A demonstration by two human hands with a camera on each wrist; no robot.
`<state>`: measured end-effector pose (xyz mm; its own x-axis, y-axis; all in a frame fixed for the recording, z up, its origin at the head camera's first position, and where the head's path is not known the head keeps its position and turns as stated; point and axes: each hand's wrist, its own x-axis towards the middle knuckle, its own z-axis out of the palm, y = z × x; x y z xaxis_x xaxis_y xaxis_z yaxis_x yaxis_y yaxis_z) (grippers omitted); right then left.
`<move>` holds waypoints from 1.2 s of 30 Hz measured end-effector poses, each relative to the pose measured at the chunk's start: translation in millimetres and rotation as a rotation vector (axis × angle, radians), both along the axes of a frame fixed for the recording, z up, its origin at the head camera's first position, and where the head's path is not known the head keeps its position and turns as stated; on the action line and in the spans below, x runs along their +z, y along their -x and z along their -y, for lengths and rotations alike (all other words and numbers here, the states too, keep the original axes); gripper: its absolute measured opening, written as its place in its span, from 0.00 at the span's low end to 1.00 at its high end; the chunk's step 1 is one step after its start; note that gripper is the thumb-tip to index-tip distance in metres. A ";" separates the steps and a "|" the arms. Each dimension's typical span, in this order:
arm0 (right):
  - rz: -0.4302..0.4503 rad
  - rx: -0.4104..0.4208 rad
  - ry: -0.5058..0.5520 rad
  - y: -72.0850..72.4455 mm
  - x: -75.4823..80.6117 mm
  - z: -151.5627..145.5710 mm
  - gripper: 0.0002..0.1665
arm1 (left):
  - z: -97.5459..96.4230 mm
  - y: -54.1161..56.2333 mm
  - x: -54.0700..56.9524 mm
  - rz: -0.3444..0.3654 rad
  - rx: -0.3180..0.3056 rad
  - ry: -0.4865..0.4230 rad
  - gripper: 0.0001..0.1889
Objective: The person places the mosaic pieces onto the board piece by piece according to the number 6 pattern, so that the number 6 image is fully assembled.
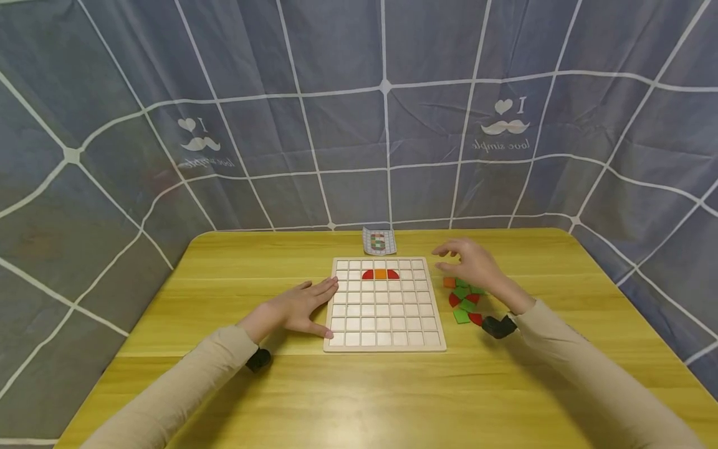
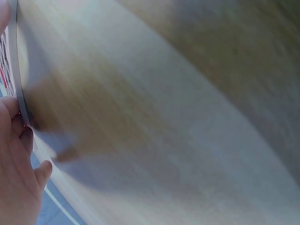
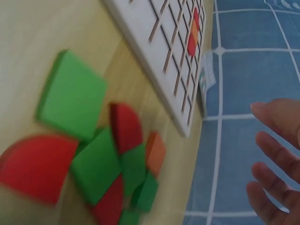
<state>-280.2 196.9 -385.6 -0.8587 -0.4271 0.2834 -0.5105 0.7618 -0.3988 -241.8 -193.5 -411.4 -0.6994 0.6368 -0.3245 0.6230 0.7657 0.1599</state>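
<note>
My left hand [image 1: 303, 307] rests against the left edge of a pale wooden grid board [image 1: 384, 351], fingers spread and touching its rim. In the board's second row sit an orange square [image 1: 381, 274] and two red quarter-round pieces, one on either side. My right hand [image 1: 470, 262] hovers beyond the board's right edge with nothing between its loosely bent fingers. Below it lies a loose pile of pieces: green squares [image 3: 72, 96], red quarter-rounds [image 3: 40, 168] and an orange square [image 3: 155, 151]. In the head view, the hand and wrist partly hide the pile.
Behind the board, a small printed pattern card [image 1: 379, 241] stands or leans near the table's back edge. A dark tiled-pattern curtain [image 1: 348, 131] hangs around the wooden table [image 1: 381, 399]. Each wrist carries a black camera, such as the right wrist camera [image 1: 498, 327].
</note>
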 end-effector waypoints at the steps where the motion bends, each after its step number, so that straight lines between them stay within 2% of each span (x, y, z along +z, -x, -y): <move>1: -0.003 -0.006 -0.007 -0.7 -0.7 -3.9 0.16 | 0.0 0.1 -0.1 0.000 0.000 -0.006 0.56; 11: 0.004 -0.036 -0.019 -10.5 -9.7 -33.3 0.17 | -0.2 0.2 -1.1 0.007 0.011 -0.006 0.56; 19: 0.065 -0.050 -0.018 -12.0 -17.3 -47.4 0.18 | -0.2 -0.6 -0.3 0.002 0.011 -0.011 0.56; 36: 0.123 -0.080 -0.003 -16.3 -29.4 -64.3 0.18 | -0.6 -2.1 2.3 0.007 0.007 -0.012 0.56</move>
